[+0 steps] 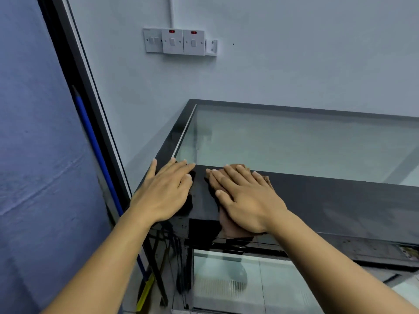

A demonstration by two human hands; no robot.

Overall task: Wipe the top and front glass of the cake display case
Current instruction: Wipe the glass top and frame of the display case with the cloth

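The cake display case has a top glass panel (294,141) framed in black, with a wide black band (340,200) along its near edge. Below that band the front glass (226,284) drops away from me. My right hand (247,200) lies flat on a brown cloth (229,230) pressed onto the black band near the case's left corner. The cloth shows beyond the fingertips and under the wrist. My left hand (167,191) rests flat, fingers spread, on the same band at the left corner, holding nothing.
A pale wall (294,64) stands right behind the case, with a row of switches (179,41). A dark door frame (74,87) and a blue pole (95,143) lean close to the case's left side. Yellow and black tool handles (147,288) stand lower left.
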